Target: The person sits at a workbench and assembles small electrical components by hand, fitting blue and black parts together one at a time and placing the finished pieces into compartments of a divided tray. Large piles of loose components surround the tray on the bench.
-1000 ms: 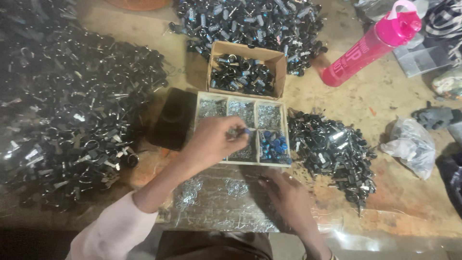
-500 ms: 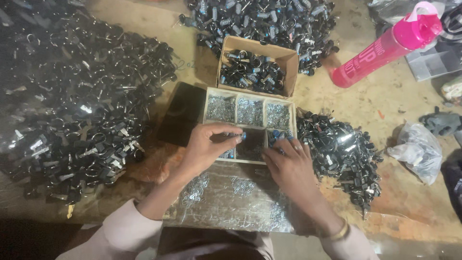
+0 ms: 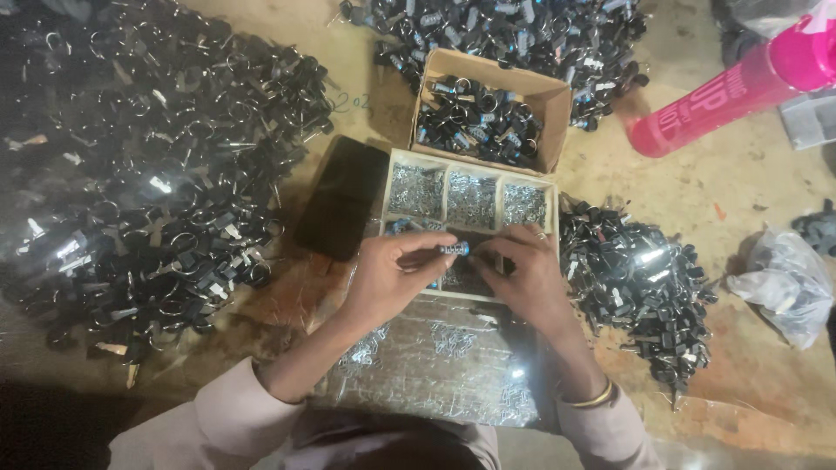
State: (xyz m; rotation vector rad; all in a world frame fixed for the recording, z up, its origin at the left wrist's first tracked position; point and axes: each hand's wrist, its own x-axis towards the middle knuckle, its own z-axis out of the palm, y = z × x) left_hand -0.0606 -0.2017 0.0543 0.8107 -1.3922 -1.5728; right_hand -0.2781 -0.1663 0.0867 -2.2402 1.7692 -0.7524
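My left hand point(image 3: 389, 277) and my right hand point(image 3: 522, 271) meet over the near row of a pale divided tray point(image 3: 471, 164). Between their fingertips they hold one small part with a blue and silver end point(image 3: 453, 249). The tray's far compartments hold small silver pieces. Below my hands lies a clear plastic sheet point(image 3: 435, 361) strewn with more small silver pieces.
A cardboard box point(image 3: 533, 85) of black and silver parts stands behind the tray. Large heaps of the same parts lie at the left point(image 3: 131, 174), the far middle point(image 3: 505, 26) and the right point(image 3: 640, 283). A black phone point(image 3: 341, 198), a pink bottle point(image 3: 731, 91) and a plastic bag point(image 3: 784, 283) lie nearby.
My right hand came up from the near edge to the tray and met my left hand. Both now pinch the small part together.
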